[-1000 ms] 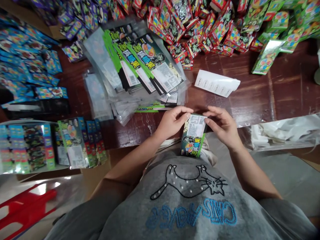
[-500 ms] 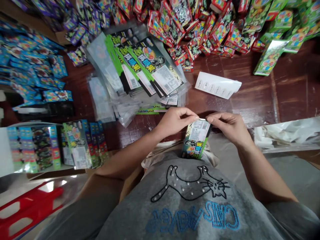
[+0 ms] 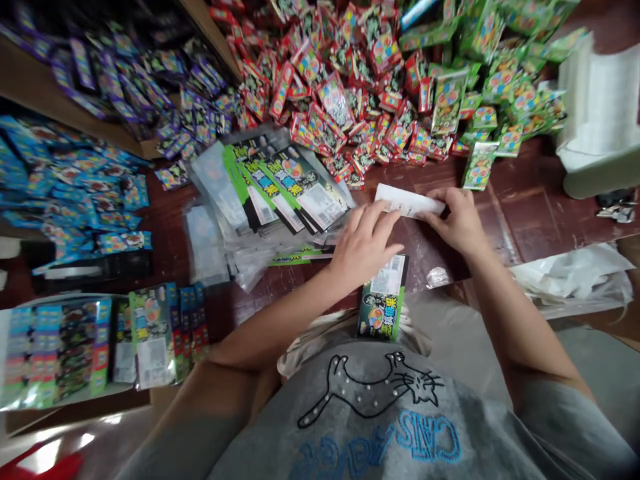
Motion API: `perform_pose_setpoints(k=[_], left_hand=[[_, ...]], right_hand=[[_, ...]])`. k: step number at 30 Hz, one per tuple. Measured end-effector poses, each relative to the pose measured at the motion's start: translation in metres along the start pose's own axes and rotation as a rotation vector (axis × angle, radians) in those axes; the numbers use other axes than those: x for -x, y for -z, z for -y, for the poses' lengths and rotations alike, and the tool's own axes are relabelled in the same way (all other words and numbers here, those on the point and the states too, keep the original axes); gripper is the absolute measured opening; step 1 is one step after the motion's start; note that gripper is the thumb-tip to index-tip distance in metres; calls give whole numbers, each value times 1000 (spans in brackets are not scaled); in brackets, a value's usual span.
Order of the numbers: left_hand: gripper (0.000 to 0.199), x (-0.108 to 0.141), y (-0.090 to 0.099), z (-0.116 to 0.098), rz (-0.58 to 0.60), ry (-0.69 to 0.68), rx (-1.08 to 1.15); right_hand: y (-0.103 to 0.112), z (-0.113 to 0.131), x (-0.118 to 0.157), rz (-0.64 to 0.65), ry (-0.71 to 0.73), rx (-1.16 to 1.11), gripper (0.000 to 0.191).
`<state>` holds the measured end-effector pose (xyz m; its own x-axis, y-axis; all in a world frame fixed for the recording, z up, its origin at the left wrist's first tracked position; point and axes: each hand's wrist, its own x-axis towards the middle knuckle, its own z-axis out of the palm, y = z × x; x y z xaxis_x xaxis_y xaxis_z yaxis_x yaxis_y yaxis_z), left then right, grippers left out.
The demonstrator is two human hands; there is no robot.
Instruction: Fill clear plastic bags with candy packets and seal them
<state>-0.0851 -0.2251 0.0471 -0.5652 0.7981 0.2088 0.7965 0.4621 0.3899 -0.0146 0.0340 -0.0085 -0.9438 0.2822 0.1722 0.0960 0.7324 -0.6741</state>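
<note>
A white strip of round stickers (image 3: 407, 199) lies on the dark red table. My right hand (image 3: 457, 220) pinches its right end between thumb and fingers. My left hand (image 3: 363, 243) is spread out, its fingertips resting at the strip's lower edge and its thumb pointing right. Below that hand, a black and green candy packet (image 3: 383, 303) with a white printed label leans at the table edge against my lap, held by neither hand. To the left is a fanned stack of similar flat packaging bags (image 3: 285, 190), black and green with clear plastic.
Heaps of red candy packs (image 3: 320, 80), green packs (image 3: 500, 80), purple packs (image 3: 130, 80) and blue packs (image 3: 85, 193) cover the far and left sides. A tray of filled packs (image 3: 65, 347) sits lower left. White plastic (image 3: 575, 277) lies at the right edge.
Both hands have let go of the packet's top edge and moved up to the sticker strip. My right hand has taken the strip's right end. The view has shifted upward.
</note>
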Motion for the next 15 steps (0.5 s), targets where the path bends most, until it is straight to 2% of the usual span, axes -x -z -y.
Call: perform_pose_setpoints(k=[3, 6, 8, 10, 12, 13, 15], left_hand=[[71, -42, 3, 11, -36, 35, 85], [44, -69, 6, 23, 39, 149, 315], [33, -76, 6, 29, 134, 209, 583], [42, -77, 5, 31, 258, 247, 874], [49, -76, 2, 32, 331, 306, 1063], [43, -76, -1, 32, 321, 346, 1100], [28, -75, -7, 30, 215, 414, 1094]], right_hand=[[6, 4, -3, -4, -92, -279, 29], [19, 11, 2, -4, -142, -406, 30], [27, 13, 6, -13, -161, -415, 32], [31, 13, 8, -17, -164, -419, 35], [31, 13, 10, -9, -177, -442, 38], [30, 14, 11, -6, -186, -472, 40], [25, 15, 11, -18, -203, -553, 46]])
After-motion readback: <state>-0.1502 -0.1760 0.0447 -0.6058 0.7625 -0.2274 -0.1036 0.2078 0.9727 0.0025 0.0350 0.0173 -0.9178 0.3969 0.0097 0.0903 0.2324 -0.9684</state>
